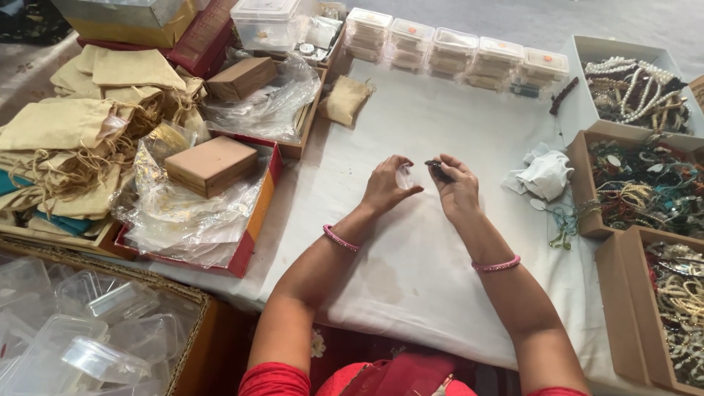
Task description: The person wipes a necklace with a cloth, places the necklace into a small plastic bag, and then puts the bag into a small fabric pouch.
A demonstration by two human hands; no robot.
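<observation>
My left hand point(386, 187) is raised over the white cloth point(411, 242) and pinches a small clear plastic piece point(404, 177) between thumb and fingers. Close beside it, my right hand point(456, 187) grips a small dark piece of jewellery point(438, 169) at its fingertips. The two hands almost touch over the middle of the cloth. Each wrist wears a pink bangle.
Stacks of small clear plastic boxes point(455, 53) line the far edge. Cardboard boxes of bead jewellery point(645, 187) stand at the right, with crumpled white tissue point(544, 174) beside them. At the left lie beige drawstring pouches point(70, 136), brown boxes point(211, 166) on plastic wrap, and empty clear containers point(81, 330).
</observation>
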